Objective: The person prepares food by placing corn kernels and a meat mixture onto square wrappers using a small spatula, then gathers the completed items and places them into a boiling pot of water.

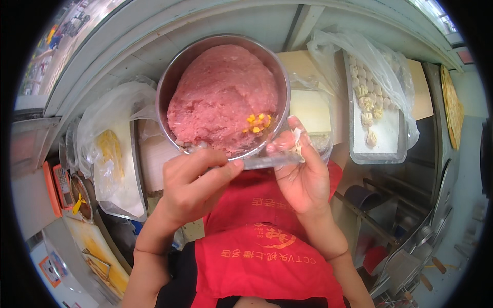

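Observation:
My left hand (198,184) grips a flat metal spreader (269,161) whose blade reaches across to the other hand. In the palm and fingers of my right hand (302,165) rests a thin dough wrapper (298,144) with some pink filling. Just beyond both hands stands a big steel bowl (283,77) heaped with pink minced meat (227,92). Yellow corn kernels (257,123) lie on the meat near the bowl's right edge. A stack of pale square wrappers (310,111) sits in plastic right of the bowl. Several folded dumplings (366,103) rest on a lined tray (379,158) farther right.
Thin plastic sheeting (408,115) partly covers the dumpling tray. At left, another tray (138,184) holds something yellow under a plastic bag (104,104). A wall and ledge (154,42) run behind the bowl. Pans and handled utensils (404,265) are at lower right.

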A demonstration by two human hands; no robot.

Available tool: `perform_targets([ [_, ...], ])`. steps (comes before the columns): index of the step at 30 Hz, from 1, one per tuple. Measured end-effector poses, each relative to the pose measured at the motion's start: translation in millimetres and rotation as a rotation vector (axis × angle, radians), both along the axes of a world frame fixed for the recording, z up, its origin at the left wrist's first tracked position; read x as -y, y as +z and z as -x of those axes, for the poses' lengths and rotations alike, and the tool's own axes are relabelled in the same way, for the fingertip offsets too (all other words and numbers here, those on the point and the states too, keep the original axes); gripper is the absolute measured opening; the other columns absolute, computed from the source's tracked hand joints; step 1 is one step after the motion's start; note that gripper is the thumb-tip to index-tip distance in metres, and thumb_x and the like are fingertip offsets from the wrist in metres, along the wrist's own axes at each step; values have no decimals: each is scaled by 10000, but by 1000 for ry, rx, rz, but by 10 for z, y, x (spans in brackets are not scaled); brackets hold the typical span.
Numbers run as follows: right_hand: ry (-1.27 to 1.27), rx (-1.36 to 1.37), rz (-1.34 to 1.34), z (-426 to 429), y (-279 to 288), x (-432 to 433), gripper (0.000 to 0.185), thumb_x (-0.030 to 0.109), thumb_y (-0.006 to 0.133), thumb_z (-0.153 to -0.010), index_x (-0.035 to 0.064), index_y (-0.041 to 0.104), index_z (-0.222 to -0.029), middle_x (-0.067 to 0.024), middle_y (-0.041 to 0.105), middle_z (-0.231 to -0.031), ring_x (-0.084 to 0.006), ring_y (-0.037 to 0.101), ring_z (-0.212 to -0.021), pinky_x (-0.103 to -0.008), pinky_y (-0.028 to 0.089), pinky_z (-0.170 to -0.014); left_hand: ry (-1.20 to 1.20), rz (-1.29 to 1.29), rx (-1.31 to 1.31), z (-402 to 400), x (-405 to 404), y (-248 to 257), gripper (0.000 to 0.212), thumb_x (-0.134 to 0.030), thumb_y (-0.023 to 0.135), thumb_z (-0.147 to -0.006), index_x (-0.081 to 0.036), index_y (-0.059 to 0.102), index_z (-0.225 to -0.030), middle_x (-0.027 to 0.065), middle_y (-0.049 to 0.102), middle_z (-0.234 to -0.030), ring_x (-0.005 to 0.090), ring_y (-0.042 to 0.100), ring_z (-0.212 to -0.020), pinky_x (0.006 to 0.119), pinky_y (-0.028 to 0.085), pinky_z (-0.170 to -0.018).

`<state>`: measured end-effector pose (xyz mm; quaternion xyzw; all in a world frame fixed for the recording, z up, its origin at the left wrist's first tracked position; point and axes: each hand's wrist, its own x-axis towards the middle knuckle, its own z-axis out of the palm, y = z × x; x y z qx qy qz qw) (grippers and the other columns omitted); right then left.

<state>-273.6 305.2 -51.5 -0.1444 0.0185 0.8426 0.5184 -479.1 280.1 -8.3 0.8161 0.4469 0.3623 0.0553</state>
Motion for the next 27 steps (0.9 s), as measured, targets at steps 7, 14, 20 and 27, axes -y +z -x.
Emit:
perform_targets([
  [7, -43, 213, 79, 88, 181, -28, 150, 141, 461, -1025, 37, 505, -1123, -115, 621, -1062, -260, 623, -1030, -407, 495, -975, 63, 1, -126, -139, 12, -9, 249, -20, 678, -694, -49, 705, -940, 52, 613, -790, 172, 580, -559, 289, 436, -455],
  [14, -530, 695, -147, -482, -23, -227, 116, 78, 521, -985, 4, 510, -1075, -31, 518, -837, -148, 554, -786, -423, 480, -1002, 273, 158, -237, 55, -12, 80, 223, -28, 649, -701, -64, 680, -919, 36, 622, -824, 197, 616, -590, 304, 456, -475],
  [20, -687, 1848, -454, -1401, -193, -586, 198, 70, 522, -966, -15, 569, -1138, -123, 619, -1097, -229, 590, -1068, -343, 422, -1012, 142, 315, -428, 3, -40, -69, 182, -55, 595, -740, -58, 630, -919, 54, 566, -821, 209, 628, -642, 338, 481, -516],
  [27, -88, 2058, -947, -1054, -175, -580, 198, 8, 646, -840, 21, 653, -1037, -144, 635, -1122, -279, 594, -1093, -354, 461, -924, 192, 346, -380, 56, -69, 25, 118, -15, 611, -713, -49, 599, -826, 76, 539, -772, 248, 611, -592, 363, 480, -511],
])
